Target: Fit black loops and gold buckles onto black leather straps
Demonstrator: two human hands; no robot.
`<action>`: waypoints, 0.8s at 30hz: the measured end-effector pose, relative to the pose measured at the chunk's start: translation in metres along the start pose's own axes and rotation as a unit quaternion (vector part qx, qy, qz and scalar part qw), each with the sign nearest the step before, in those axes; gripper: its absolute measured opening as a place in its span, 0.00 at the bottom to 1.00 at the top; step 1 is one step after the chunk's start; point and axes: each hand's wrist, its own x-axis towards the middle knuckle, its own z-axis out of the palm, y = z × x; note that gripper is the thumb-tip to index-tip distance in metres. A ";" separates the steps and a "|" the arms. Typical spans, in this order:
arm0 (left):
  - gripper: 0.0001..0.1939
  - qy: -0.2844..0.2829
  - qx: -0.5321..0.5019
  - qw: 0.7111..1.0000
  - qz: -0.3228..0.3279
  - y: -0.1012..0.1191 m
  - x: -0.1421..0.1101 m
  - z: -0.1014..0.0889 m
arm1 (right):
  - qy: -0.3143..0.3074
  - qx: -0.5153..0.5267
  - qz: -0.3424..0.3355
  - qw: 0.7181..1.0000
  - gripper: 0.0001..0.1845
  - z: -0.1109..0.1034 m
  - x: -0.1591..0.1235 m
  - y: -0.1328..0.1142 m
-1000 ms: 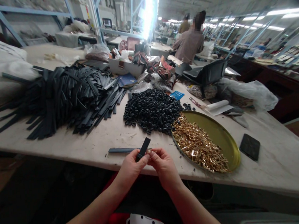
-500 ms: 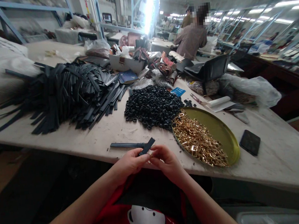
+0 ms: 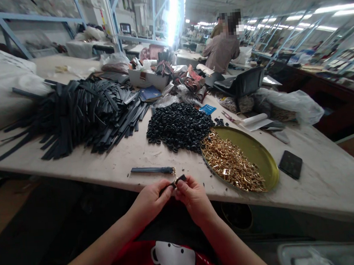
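Between my two hands, at the table's front edge, is a short dark strap (image 3: 182, 177). My left hand (image 3: 155, 196) pinches one part of it, and my right hand (image 3: 193, 196) pinches the other with thumb and fingers. Fingers cover most of the strap, so any small part on it cannot be made out. Just beyond the hands lies a finished-looking dark strap (image 3: 151, 170) with a gold buckle (image 3: 174, 171) at its right end. Farther back is a heap of small black loops (image 3: 179, 126). Gold buckles (image 3: 233, 161) fill part of a round yellow-green tray (image 3: 266, 158) to the right.
A big pile of dark straps (image 3: 85, 114) covers the table's left side. A black phone (image 3: 291, 165) lies right of the tray. Behind are a blue packet (image 3: 208, 109), a cardboard box (image 3: 149, 78), scraps and plastic bags. A person (image 3: 222, 50) is in the background.
The strap in my hands has turned and is now mostly covered by my fingers. My right hand has closed onto it. The view has shifted slightly.
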 end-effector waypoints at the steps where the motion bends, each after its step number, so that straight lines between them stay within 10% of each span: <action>1: 0.13 -0.003 -0.010 1.000 -0.001 0.001 0.000 0.001 | 0.000 -0.043 -0.034 0.998 0.14 0.000 -0.003 0.003; 7: 0.13 -0.026 -0.138 0.989 -0.047 -0.008 0.004 0.006 | 0.005 -0.206 -0.127 0.970 0.12 -0.006 -0.006 0.003; 24: 0.15 -0.017 -0.206 0.967 -0.150 -0.031 0.023 0.013 | -0.030 -0.153 0.031 0.987 0.12 -0.017 0.023 -0.002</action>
